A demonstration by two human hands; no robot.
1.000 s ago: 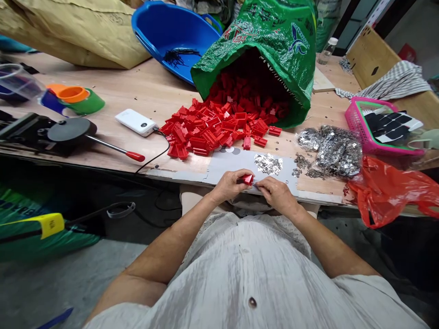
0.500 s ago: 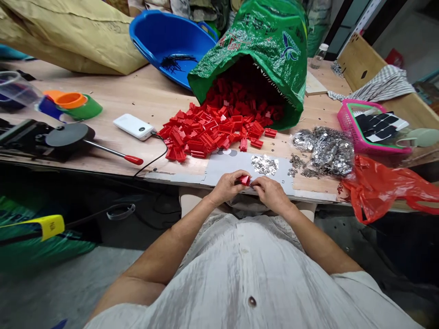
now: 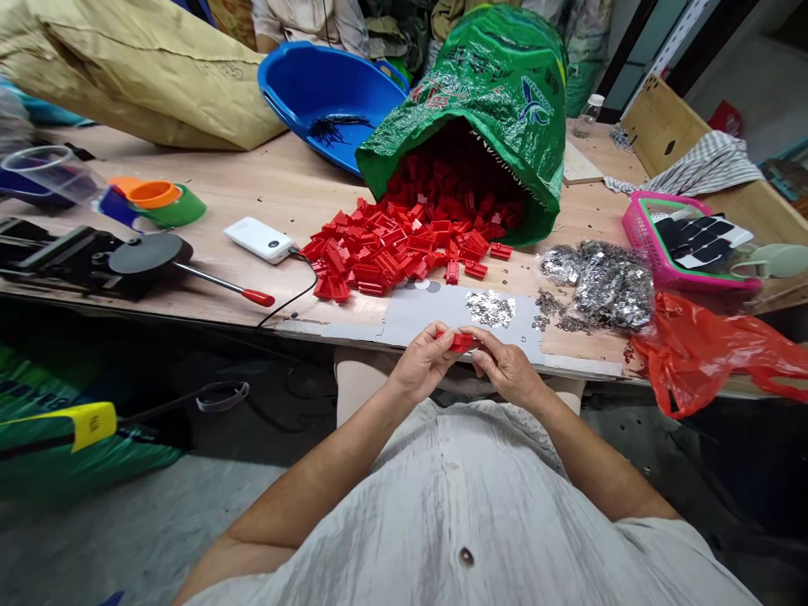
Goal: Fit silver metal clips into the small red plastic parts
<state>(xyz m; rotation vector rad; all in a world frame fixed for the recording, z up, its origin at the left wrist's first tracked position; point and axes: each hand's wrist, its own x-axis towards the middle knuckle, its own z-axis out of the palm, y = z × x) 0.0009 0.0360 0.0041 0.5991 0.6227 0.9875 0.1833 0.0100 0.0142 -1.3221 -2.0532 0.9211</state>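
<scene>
Hands point(image 3: 422, 364) on one red piece point(image 3: 462, 342)

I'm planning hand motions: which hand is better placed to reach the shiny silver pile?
Likely the right hand: it is nearer the silver pile. The left hand sits farther off; both touch the red part.

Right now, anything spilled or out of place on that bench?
The crumpled translucent red plastic bag, front right: it droops over the edge of the pale wooden table, so it might slip. Small red plastic parts spill from the shiny green sack, though that heap may be deliberate.
</scene>
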